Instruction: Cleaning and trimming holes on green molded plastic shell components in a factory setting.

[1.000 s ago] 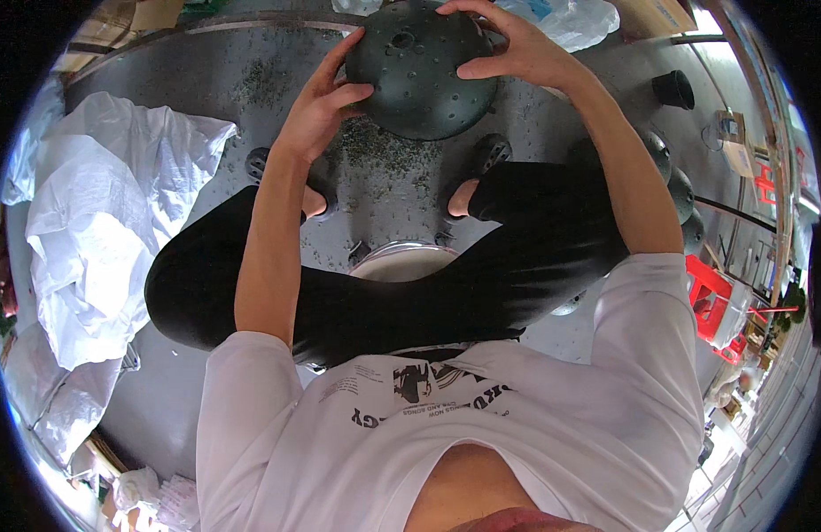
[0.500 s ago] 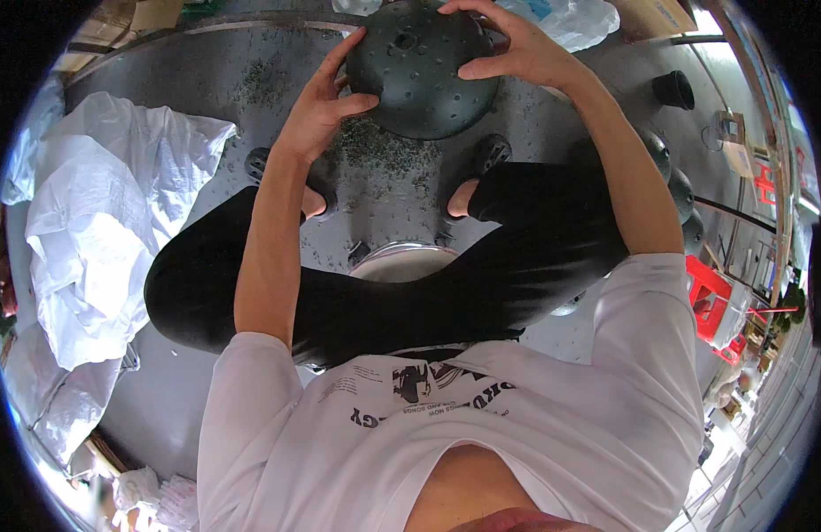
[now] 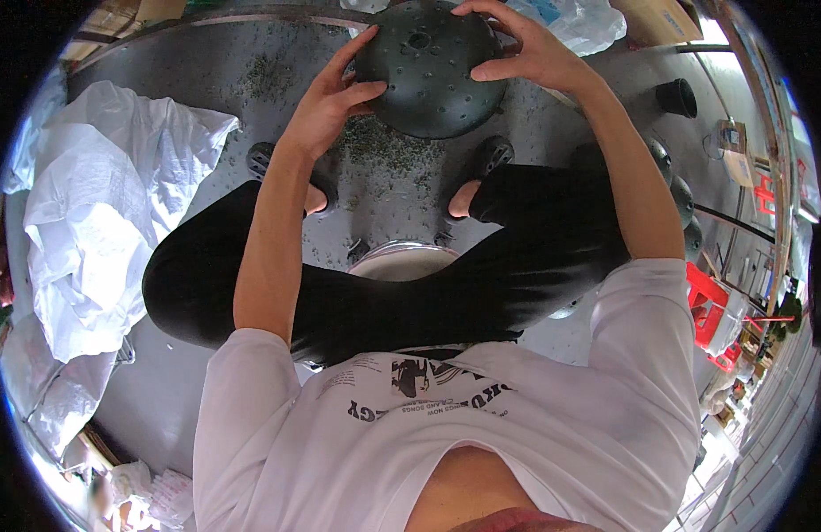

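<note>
1 dark dome (image 3: pixel 432 93), pocked with small round holes: we find it at the upper middle, beyond the feet, held from 2 sides; whether it also rests on anything, we cannot tell. Left hand (image 3: pixel 326 111): thumb and fingers spread, gripping the dome's left side. Right hand (image 3: pixel 536 55): spread likewise, gripping its right side. Nearby we list dark flecks (image 3: pixel 384 149) scattered on grey floor (image 3: pixel 167 426); 2 dark shoes (image 3: pixel 260 160); 1 round pale object (image 3: pixel 406 265), shiny-rimmed, between the legs (image 3: pixel 357 310). Outermost: white sheeting (image 3: pixel 91 239), left; 1 black pot (image 3: pixel 676 98), right.
</note>
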### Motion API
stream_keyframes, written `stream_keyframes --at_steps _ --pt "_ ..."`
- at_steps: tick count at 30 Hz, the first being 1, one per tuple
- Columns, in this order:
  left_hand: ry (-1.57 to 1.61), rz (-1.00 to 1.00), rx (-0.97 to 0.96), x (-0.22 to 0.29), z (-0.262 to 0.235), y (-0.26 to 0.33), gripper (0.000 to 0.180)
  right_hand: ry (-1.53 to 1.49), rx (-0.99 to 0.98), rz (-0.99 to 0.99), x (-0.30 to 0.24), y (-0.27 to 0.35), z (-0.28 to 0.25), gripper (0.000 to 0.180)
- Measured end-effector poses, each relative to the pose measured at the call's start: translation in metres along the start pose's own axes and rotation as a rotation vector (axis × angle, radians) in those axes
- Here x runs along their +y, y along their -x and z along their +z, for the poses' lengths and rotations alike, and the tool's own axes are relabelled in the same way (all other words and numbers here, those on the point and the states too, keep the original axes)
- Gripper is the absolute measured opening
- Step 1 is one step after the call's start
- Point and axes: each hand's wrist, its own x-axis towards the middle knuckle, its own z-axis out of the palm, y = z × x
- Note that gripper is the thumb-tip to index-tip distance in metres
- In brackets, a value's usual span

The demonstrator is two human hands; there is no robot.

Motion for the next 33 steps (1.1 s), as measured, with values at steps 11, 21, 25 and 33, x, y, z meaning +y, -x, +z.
stream_keyframes --at_steps 11,21,25,33 --pt "0.027 0.003 -0.007 0.001 0.000 0.001 0.075 0.076 0.008 -0.046 0.006 0.000 0.000 0.089" --pt "0.018 0.004 0.002 -0.005 -0.002 -0.001 0.077 0.172 0.005 -0.094 0.008 0.002 0.005 0.089" --pt "0.019 0.027 0.008 -0.008 0.001 -0.001 0.078 0.149 0.013 -0.113 0.012 0.003 0.009 0.089" --pt "-0.041 0.130 0.032 -0.018 0.004 -0.001 0.079 0.286 0.035 -0.213 0.014 0.004 0.008 0.090"
